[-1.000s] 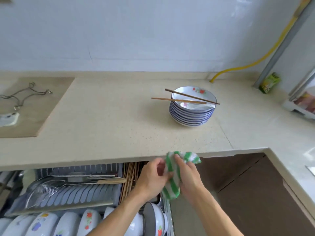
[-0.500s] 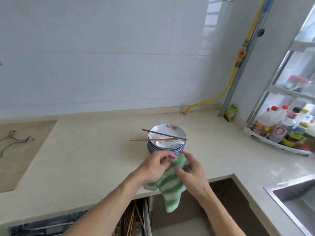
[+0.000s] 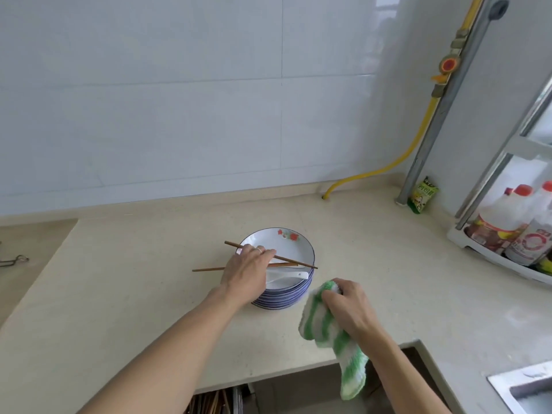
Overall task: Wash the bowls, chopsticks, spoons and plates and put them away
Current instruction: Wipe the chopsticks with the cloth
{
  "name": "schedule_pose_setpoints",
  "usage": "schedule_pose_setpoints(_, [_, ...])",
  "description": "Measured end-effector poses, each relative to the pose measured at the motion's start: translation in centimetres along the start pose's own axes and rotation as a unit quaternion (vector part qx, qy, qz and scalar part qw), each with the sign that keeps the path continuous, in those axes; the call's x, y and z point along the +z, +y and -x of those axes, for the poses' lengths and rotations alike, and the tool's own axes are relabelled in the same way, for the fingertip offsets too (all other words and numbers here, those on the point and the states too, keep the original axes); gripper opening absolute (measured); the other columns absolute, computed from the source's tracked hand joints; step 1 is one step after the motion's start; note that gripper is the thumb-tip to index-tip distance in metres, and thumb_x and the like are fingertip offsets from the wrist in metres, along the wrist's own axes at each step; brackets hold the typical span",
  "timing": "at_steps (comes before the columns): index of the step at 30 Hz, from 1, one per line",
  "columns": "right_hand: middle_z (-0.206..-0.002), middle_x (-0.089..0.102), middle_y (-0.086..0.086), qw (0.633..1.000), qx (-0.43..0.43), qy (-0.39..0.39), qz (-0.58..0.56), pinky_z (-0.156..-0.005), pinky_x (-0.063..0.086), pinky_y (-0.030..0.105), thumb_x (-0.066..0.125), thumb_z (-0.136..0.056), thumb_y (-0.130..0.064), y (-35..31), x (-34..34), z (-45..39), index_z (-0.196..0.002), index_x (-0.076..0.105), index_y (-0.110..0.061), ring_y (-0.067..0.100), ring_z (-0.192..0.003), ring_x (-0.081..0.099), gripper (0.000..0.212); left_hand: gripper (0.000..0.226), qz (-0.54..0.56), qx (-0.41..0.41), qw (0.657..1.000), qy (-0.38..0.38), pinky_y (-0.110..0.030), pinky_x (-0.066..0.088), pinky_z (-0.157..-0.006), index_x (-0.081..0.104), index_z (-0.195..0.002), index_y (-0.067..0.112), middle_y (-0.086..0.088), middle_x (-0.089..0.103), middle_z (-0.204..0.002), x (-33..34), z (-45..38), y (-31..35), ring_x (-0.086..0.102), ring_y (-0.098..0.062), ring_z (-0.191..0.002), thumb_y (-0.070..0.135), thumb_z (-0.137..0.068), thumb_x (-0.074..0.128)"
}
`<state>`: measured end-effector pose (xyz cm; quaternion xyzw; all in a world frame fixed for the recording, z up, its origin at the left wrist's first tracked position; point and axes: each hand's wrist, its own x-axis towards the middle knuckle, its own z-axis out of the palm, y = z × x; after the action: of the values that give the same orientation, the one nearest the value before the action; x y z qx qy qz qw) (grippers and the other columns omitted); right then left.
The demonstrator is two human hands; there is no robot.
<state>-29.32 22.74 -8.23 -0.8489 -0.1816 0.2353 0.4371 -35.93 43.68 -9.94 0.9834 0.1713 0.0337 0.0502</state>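
Plates (image 3: 283, 297) stand in a blue-rimmed stack on the beige countertop (image 3: 134, 279), the top one painted with red flowers. Across its rim we see two wooden chopsticks (image 3: 298, 262), crossed, and a white spoon (image 3: 288, 277) lying inside it. Our left hand (image 3: 246, 271) lies over the near left edge of the stack, on the chopsticks; its fingers sit close together, but we cannot tell whether they pinch the sticks. Our right hand (image 3: 348, 306), just right of the stack, grips a green-and-white striped cloth (image 3: 334, 336) with curled fingers, and the cloth hangs past the counter edge. Further right, bottles (image 3: 513, 225) stand on a white rack, and a steel sink (image 3: 525, 389) shows at the lower corner. A yellow hose (image 3: 388, 165) runs down the tiled wall.
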Motion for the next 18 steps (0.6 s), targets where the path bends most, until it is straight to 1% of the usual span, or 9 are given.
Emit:
schedule_pose_setpoints(3, [-0.064, 0.052, 0.002, 0.999, 0.006, -0.038, 0.014, -0.051, 0.036, 0.025, 0.052, -0.084, -0.010, 0.9, -0.4, -2.0, -0.070, 0.051, -0.014, 0.017, -0.056, 0.047, 0.015, 0.054, -0.071, 0.037, 0.996, -0.027, -0.038, 0.045, -0.094, 0.048, -0.137, 0.018, 0.000, 0.061, -0.127, 0.8, -2.5, 0.5, 0.047, -0.025, -0.127, -0.002, -0.087, 0.047])
schedule_pose_setpoints(5, [-0.063, 0.050, 0.001, 0.999, 0.006, -0.043, 0.017, -0.050, 0.035, 0.025, 0.053, -0.085, -0.010, 1.1, -0.5, -2.8, -0.069, 0.048, -0.015, 0.016, -0.056, 0.046, 0.018, 0.045, -0.113, 0.043, 0.992, -0.047, -0.036, 0.040, -0.095, 0.052, -0.127, 0.019, 0.000, 0.061, -0.120, 1.0, -3.4, 0.7, 0.050, -0.025, -0.121, -0.002, -0.086, 0.047])
schedule_pose_setpoints(7, [-0.062, 0.049, 0.001, 0.999, 0.004, -0.044, 0.015, -0.050, 0.033, 0.025, 0.054, -0.085, -0.010, 1.1, -0.6, -3.5, -0.067, 0.047, -0.015, 0.015, -0.055, 0.044, 0.019, 0.039, -0.143, 0.043, 0.987, -0.057, -0.037, 0.037, -0.098, 0.054, -0.121, 0.018, -0.002, 0.058, -0.121, 1.3, -4.0, 0.7, 0.051, -0.026, -0.119, -0.001, -0.088, 0.047])
schedule_pose_setpoints(9, [-0.062, 0.048, 0.001, 0.999, 0.004, -0.047, 0.015, -0.051, 0.033, 0.026, 0.054, -0.084, -0.011, 1.2, -0.7, -4.0, -0.067, 0.047, -0.015, 0.015, -0.056, 0.042, 0.019, 0.036, -0.149, 0.046, 0.987, -0.051, -0.036, 0.038, -0.096, 0.056, -0.118, 0.016, -0.004, 0.057, -0.121, 1.4, -4.3, 0.5, 0.051, -0.026, -0.117, -0.002, -0.088, 0.047])
schedule_pose_setpoints(13, [-0.063, 0.047, 0.001, 0.998, 0.017, -0.056, 0.006, -0.053, 0.032, 0.027, 0.053, -0.084, -0.010, 1.2, -0.8, -4.3, -0.067, 0.046, -0.016, 0.016, -0.056, 0.042, 0.019, 0.029, -0.132, 0.053, 0.989, -0.042, -0.036, 0.039, -0.084, 0.060, -0.109, 0.011, -0.008, 0.060, -0.112, 1.1, -4.3, 0.4, 0.054, -0.028, -0.108, -0.004, -0.092, 0.041])
schedule_pose_setpoints(16, [-0.062, 0.045, 0.001, 0.998, 0.030, -0.052, -0.007, -0.053, 0.031, 0.026, 0.053, -0.082, -0.009, 1.1, -0.7, -4.0, -0.066, 0.044, -0.016, 0.017, -0.056, 0.041, 0.019, 0.030, -0.140, 0.046, 0.988, -0.051, -0.035, 0.039, -0.082, 0.059, -0.109, 0.008, -0.011, 0.059, -0.112, 0.9, -4.1, 0.4, 0.056, -0.030, -0.105, -0.007, -0.091, 0.041])
schedule_pose_setpoints(18, [-0.060, 0.045, 0.000, 0.998, 0.037, -0.048, -0.017, -0.053, 0.031, 0.026, 0.053, -0.081, -0.008, 0.8, -0.6, -3.7, -0.065, 0.043, -0.016, 0.017, -0.055, 0.040, 0.020, 0.032, -0.135, 0.037, 0.989, -0.043, -0.035, 0.039, -0.083, 0.059, -0.110, 0.007, -0.012, 0.058, -0.112, 0.5, -3.9, 0.6, 0.058, -0.030, -0.102, -0.010, -0.089, 0.042])
